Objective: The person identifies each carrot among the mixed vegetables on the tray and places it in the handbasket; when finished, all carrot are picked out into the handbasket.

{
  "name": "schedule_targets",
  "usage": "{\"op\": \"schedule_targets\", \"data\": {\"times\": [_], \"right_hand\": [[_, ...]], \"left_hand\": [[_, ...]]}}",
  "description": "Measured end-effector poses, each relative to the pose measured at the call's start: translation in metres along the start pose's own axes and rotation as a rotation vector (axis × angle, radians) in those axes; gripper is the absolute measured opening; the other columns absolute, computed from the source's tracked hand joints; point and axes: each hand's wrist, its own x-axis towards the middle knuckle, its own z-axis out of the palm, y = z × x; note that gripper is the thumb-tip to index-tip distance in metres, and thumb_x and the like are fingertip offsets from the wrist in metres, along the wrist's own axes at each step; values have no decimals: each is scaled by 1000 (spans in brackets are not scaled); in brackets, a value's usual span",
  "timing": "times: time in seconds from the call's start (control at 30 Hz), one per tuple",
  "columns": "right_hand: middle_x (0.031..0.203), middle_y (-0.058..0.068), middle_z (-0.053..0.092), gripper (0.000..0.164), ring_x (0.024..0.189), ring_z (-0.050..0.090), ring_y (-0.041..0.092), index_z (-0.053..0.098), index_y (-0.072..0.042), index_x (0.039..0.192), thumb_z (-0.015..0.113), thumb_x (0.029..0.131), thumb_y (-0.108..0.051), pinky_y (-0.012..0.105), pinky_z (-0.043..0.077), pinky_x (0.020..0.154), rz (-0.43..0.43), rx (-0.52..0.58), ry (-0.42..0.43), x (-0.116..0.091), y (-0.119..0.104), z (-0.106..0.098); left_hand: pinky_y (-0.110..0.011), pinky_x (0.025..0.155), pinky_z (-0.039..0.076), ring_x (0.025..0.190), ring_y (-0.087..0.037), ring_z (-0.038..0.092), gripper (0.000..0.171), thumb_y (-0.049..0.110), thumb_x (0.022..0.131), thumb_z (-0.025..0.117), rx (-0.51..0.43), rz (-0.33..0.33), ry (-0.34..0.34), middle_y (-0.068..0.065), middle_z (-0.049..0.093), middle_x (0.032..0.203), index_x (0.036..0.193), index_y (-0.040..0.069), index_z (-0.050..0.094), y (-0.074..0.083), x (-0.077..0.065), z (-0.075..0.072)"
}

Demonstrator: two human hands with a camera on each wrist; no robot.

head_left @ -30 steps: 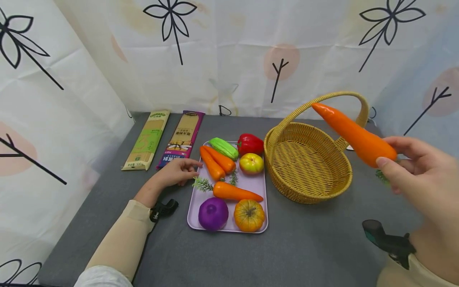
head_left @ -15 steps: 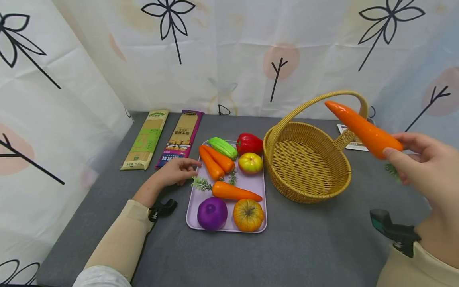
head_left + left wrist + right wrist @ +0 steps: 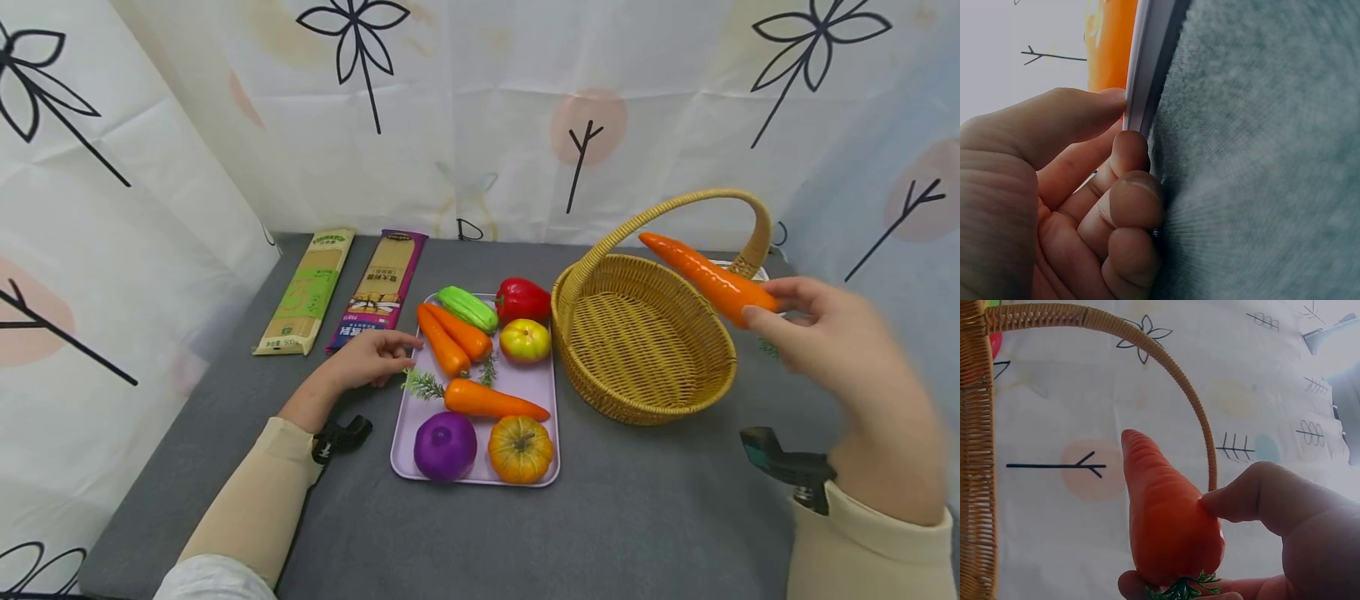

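So I've got a glossy orange carrot (image 3: 707, 278) clamped in my right hand (image 3: 836, 333), thumb (image 3: 1244, 494) on one side and fingers (image 3: 1131, 584) on the other, right at the fat end. Going by the shine and the smallish pinch, I'd bet it's a plastic toy: light, stiff, not much squish. That slick skin could be a bit slippery though, and since it's basically a cone, a grip on the narrow part would probably squirt it loose. Fat end seems like the safest hold. I'd leave the green tuft (image 3: 1188, 589) alone, it looks flimsy and I wouldn't hang any weight off it. Doubt a drop would break anything.

Where it is: up in the air at the right side of the wicker basket (image 3: 600, 396), near the right foot of its arched handle (image 3: 762, 233), tip aimed towards the back of the basket. Can't tell how much of it is really over the opening.

Looks-wise: bright orange in the head view, redder from my right wrist, rounded base, blunt tip, ring-like ridges along the narrow part.

Meanwhile my left hand (image 3: 371, 358) is well left of the basket, fingers and thumb pinching the rim of the pale purple tray (image 3: 536, 379) on the grey desk (image 3: 615, 517).
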Motion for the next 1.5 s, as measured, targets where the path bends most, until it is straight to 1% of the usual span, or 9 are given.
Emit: {"op": "schedule_targets", "data": {"times": [0.07,0.17,0.27,0.37,0.7,0.87,1.07,1.27,1.5], "right_hand": [[117,26,60,68,72,54,27,43,1,146,53,103,-51,35,42,56,-8,-4,-28,3,-2,3],[120,26,59,69,72,56,26,43,1,146,53,103,-52,35,44,56,-20,-1,-61,6,-5,7],[131,28,53,71,83,60,30,42,1,147,53,103,-53,34,49,60,-33,27,-103,10,-8,13],[134,26,52,72,95,59,34,44,1,146,55,101,-55,34,52,64,-46,46,-139,15,-13,22],[124,22,61,69,99,59,33,50,3,137,61,99,-53,35,49,70,-107,43,-202,28,-24,55],[125,24,60,67,96,59,31,51,3,135,63,99,-51,35,48,68,-120,45,-226,31,-26,69],[124,26,59,66,77,60,24,49,5,134,64,98,-49,36,51,60,-95,57,-276,34,-25,85],[109,21,63,62,72,59,22,50,7,128,67,96,-44,34,51,61,-96,45,-320,37,-25,96],[93,13,60,58,64,60,24,50,5,121,74,91,-40,36,51,57,-63,78,-407,38,-26,105]], "left_hand": [[-28,49,43,53,-20,48,32,18,97,72,2,-2,0,-9,63,84,129,12,70,0,0,0],[-28,49,44,53,-21,49,32,18,97,72,3,2,-3,-9,63,84,129,12,70,1,0,0],[-29,49,44,53,-21,49,32,18,97,72,1,9,-9,-9,63,84,129,12,70,1,1,-1],[-29,49,44,53,-21,49,32,18,97,72,-3,12,-11,-10,63,84,129,12,70,1,1,-2],[-28,49,44,53,-20,48,32,17,97,72,-4,15,-10,-9,63,85,128,11,70,0,1,-1],[-28,49,44,53,-21,48,32,17,97,72,-2,10,-12,-9,63,85,129,11,70,0,1,-2],[-28,49,43,52,-20,48,32,17,97,72,-3,10,-14,-9,63,85,128,11,69,0,1,-1],[-28,49,43,53,-20,48,32,17,97,72,-9,7,-15,-9,63,85,129,11,69,-1,1,-1],[-27,49,43,53,-20,48,31,17,97,72,-12,5,-19,-9,63,85,128,11,70,-1,1,-1]]}}
